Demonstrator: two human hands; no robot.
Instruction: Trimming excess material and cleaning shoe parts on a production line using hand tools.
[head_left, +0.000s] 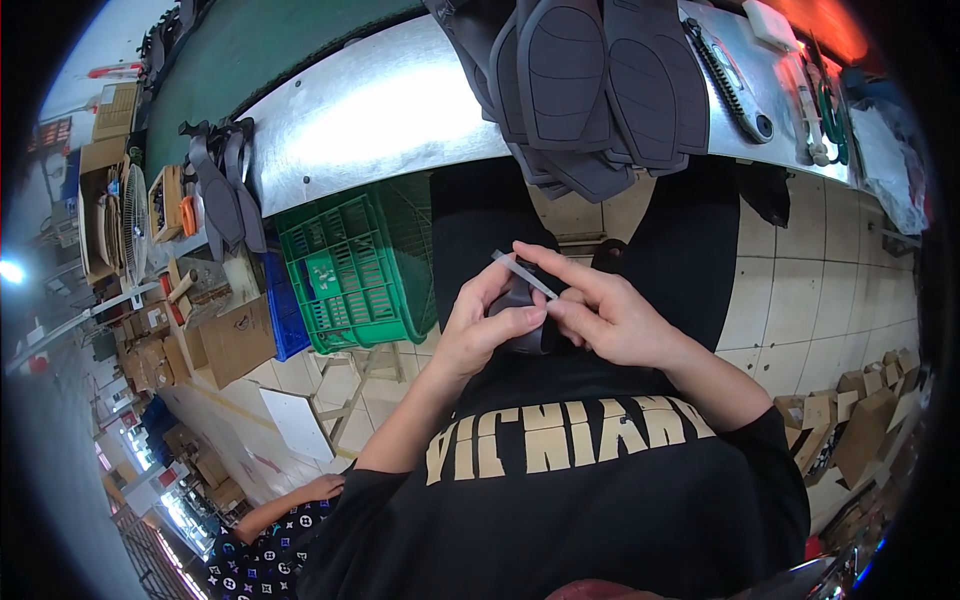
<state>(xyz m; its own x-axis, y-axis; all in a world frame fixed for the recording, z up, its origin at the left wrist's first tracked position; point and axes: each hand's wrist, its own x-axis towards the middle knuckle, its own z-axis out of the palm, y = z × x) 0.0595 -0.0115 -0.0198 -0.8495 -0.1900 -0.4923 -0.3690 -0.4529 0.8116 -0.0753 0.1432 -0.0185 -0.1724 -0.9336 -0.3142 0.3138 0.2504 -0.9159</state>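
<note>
Above my lap, my two hands work close together. My left hand [484, 322] has its fingers closed round a dark grey piece [530, 338], its thumb lying across it. My right hand [612, 312] pinches the lower end of a thin, flat, light grey strip [522, 272], which slants up to the left between the hands. Whether the strip is part of the dark piece I cannot tell. Fingers hide much of both. Beyond my hands, a pile of dark grey padded pieces with stitched lines [565, 75] hangs over the metal bench's edge.
The metal bench [375, 95] runs across the far side, beside a green belt surface [240, 50]. A ruler-like strip [725, 80] and green-handled scissors [830, 115] lie at its right. Left stand a green crate [345, 270] and cardboard boxes [235, 340]. Another person's arm [285, 505] shows lower left.
</note>
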